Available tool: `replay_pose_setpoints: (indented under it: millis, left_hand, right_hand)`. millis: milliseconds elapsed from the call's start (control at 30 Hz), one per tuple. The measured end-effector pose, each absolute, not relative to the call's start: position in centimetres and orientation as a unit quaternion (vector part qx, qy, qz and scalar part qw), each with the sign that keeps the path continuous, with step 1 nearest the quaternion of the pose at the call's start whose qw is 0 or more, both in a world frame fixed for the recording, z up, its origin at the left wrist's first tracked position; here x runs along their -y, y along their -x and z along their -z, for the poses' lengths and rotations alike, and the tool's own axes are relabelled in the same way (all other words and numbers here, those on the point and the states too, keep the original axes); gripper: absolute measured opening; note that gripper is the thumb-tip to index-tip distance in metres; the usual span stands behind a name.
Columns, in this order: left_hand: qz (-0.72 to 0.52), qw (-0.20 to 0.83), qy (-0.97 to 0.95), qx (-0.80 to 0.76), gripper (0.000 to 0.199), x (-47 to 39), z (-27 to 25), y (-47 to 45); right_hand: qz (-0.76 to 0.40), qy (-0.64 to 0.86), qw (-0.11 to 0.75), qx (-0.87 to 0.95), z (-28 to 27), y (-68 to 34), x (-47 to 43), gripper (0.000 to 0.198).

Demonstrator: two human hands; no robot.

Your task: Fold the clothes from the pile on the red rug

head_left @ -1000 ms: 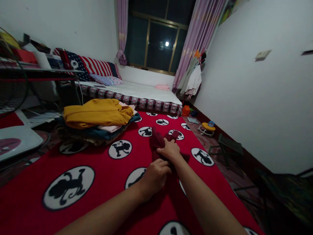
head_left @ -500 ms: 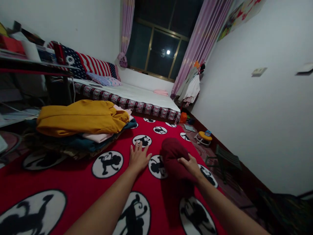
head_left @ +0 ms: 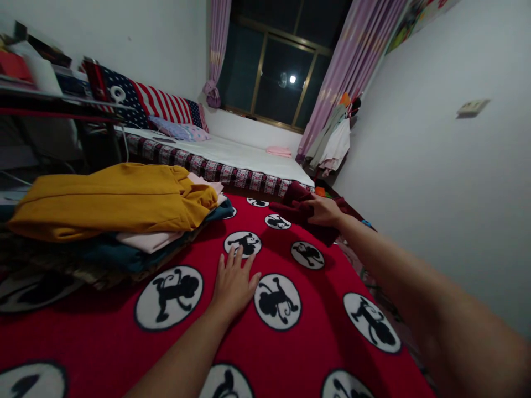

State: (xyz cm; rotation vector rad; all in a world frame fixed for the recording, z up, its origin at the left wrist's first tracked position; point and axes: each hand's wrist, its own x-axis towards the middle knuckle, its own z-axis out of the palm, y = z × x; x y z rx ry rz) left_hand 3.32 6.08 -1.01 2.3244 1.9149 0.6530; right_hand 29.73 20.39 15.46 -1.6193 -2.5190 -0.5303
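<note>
My left hand [head_left: 235, 281] lies flat with its fingers spread on a red blanket [head_left: 307, 309] printed with black monkeys in white ovals. Further off, near the blanket's far right edge, my right hand [head_left: 326, 211] grips a dark maroon piece of clothing [head_left: 296, 196]. The cloth is bunched and partly hidden behind the hand, so its exact kind does not show. Left of my left hand sits a stack of folded clothes, with a mustard-yellow garment [head_left: 112, 199] on top and pale pink and dark teal cloth [head_left: 128, 253] beneath.
Beyond the blanket stands a bed [head_left: 240, 157] with a striped cushion [head_left: 161, 102] and a pillow [head_left: 178, 128]. A cluttered desk [head_left: 62, 99] is at the left. Clothes [head_left: 334, 143] hang beside the purple curtain [head_left: 344, 61]; a white wall [head_left: 448, 182] runs along the right.
My right hand has carried the maroon cloth forward, away from me, toward the blanket's far edge. My left hand stays flat on the blanket. The view has shifted slightly.
</note>
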Motion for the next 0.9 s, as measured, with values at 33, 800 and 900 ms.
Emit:
replay_pose_setpoints:
  millis: [33, 800, 900]
  left_hand:
    - [-0.212, 0.031, -0.754, -0.621, 0.052, -6.1, 1.0, -3.3]
    - [-0.207, 0.031, -0.751, -0.626, 0.050, -6.2, 0.9, -3.4]
    - [-0.207, 0.029, -0.751, -0.626, 0.050, -6.2, 0.8, -3.4]
  right_hand:
    - [0.175, 0.527, 0.039, 0.831, -15.6, -29.8, -21.7, 0.046]
    - [0.048, 0.633, 0.087, 0.768, -1.7, -23.7, -22.0, 0.049]
    - [-0.004, 0.583, 0.135, 0.801, -1.8, -24.1, -21.4, 0.041]
